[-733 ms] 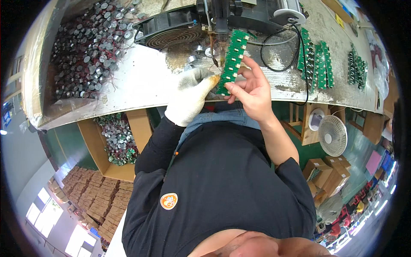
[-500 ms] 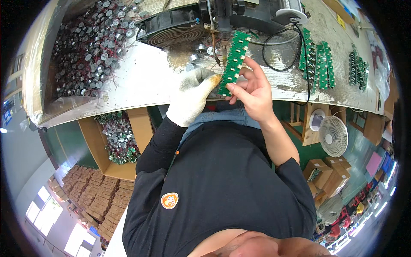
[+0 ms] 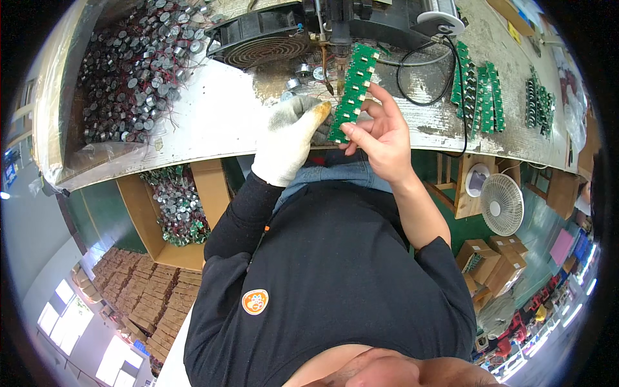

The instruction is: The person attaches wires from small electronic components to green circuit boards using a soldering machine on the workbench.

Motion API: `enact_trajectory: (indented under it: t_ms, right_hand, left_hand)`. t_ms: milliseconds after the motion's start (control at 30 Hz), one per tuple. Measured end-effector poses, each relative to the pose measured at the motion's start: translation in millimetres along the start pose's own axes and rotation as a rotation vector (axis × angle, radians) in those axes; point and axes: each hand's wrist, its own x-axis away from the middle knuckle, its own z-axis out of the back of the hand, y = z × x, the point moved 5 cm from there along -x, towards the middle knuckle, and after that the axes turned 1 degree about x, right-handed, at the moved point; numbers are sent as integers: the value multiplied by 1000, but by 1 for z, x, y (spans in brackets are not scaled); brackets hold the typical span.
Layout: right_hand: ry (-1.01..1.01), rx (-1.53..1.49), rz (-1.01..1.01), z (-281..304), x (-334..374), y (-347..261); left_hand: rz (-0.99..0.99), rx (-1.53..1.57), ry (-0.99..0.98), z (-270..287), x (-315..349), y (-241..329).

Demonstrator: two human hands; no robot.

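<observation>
My bare right hand grips a long green circuit board strip by its lower end, thumb in front and fingers behind. Small pale connectors sit along the strip, which stands slanted with its top toward the machine. Close by its left edge is my left hand, in a white glove with a brown-stained thumb. The thumb and fingers of that hand are pressed together; whatever they pinch is too small or hidden to make out. A few round silver motors lie on the table just beyond the glove.
A heap of silver motors with red wires fills a tray at left. A black fan stands beside the machine. More green board strips lie at right, past a looped black cable. Below the table edge stands a carton of parts.
My left thumb has shifted slightly up and left, off the face of the board strip to beside its edge. The strip, still in my right hand, has moved very little.
</observation>
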Motion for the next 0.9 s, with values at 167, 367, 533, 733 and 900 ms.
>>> enact_trajectory:
  t_ms: [167, 367, 533, 733, 900]
  right_hand:
    - [-5, 1, 1, 1, 0, -2]
    - [11, -11, 12, 2, 1, -3]
    - [5, -4, 0, 4, 0, 7]
    - [66, 4, -42, 5, 1, 7]
    - [95, 95, 38, 9, 2, 9]
  left_hand:
    - [-21, -9, -7, -2, -2, 3]
    - [-12, 44, -15, -7, 1, 9]
    - [14, 33, -12, -4, -1, 2]
    - [-299, -602, 218, 10, 20, 18]
    - [-658, -753, 385, 62, 16, 16]
